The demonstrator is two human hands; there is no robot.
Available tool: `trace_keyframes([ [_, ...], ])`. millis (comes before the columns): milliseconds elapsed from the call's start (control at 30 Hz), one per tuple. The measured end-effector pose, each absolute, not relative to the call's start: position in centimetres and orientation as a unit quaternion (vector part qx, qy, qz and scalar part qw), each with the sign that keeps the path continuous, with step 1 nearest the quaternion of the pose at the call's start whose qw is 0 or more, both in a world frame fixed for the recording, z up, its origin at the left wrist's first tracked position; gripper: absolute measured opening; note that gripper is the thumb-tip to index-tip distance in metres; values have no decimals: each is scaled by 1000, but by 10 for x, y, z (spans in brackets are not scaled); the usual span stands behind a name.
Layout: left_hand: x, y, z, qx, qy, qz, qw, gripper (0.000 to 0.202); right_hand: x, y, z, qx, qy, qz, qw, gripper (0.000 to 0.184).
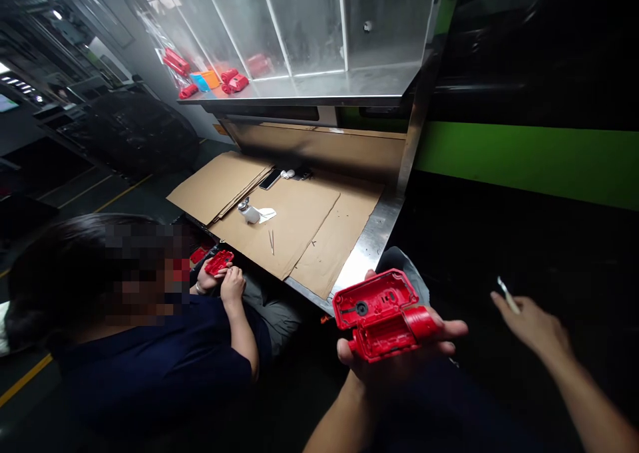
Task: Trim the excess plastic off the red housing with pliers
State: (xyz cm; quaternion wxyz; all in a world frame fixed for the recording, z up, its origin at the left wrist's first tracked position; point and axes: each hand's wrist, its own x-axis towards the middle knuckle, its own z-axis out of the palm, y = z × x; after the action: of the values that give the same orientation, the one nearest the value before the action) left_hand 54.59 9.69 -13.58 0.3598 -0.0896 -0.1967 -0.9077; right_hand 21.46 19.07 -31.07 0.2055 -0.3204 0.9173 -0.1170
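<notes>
The left hand (399, 353) cradles a red moulded plastic housing (382, 314) from below, open side up, fingers curled under it and the thumb at its near edge, out in front of the steel workbench (367, 250). The shell looks light, rigid and thin-walled, likely smooth, so its outer rims seem the safest grip rather than the ribbed interior. The right hand (534, 323) is well apart, fingers pinched on a small pale tool (508, 296). Beside, a co-worker's hands (222, 281) hold 1 similar red part (218, 262).
</notes>
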Motion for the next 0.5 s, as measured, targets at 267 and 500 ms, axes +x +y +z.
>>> trace_keyframes([
  [267, 548, 96, -148, -100, -168, -945, 262, 109, 262, 228, -360, -269, 888, -78, 365, 67],
  [500, 554, 97, -136, -95, -86, -957, 260, 95, 260, 210, -343, -296, 888, -88, 340, 75],
])
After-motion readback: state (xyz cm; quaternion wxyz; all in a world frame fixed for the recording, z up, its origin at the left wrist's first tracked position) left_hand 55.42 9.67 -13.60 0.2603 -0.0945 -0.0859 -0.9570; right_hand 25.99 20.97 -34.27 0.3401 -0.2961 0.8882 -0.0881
